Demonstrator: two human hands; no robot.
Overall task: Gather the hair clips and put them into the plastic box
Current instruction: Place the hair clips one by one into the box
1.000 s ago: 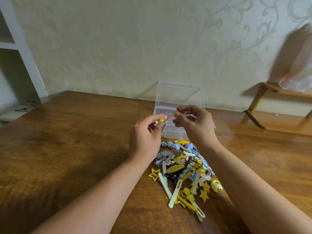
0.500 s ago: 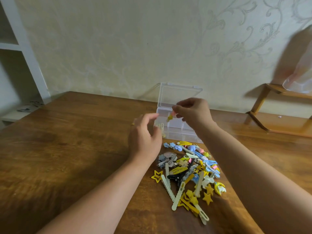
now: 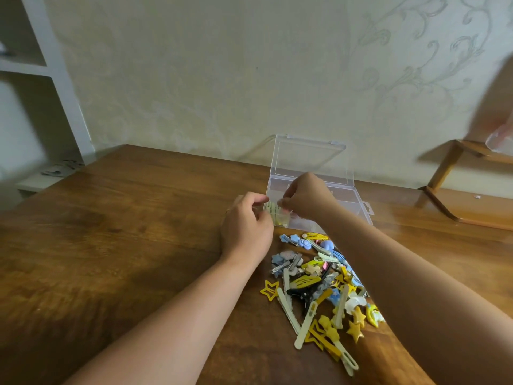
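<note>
A clear plastic box [image 3: 350, 204] stands open at the table's far side, its lid [image 3: 309, 159] upright. A few yellow clips [image 3: 278, 216] lie in its left compartment. My right hand [image 3: 306, 198] hovers over that compartment, fingertips pinched on a small pale hair clip that is mostly hidden. My left hand [image 3: 245, 226] sits at the box's front left corner, thumb and forefinger curled against it. A pile of several yellow, blue and cream hair clips [image 3: 319, 284] lies on the table in front of the box, between my forearms.
The wooden table [image 3: 116, 245] stretches left of my arms. A white shelf unit [image 3: 47, 79] stands at the far left. A low wooden rack [image 3: 455, 168] with a plastic bag [image 3: 502, 134] sits at the right by the wall.
My right hand carried the clip from above the pile forward and down into the box's left compartment. My left hand let go of it and moved to the box's corner.
</note>
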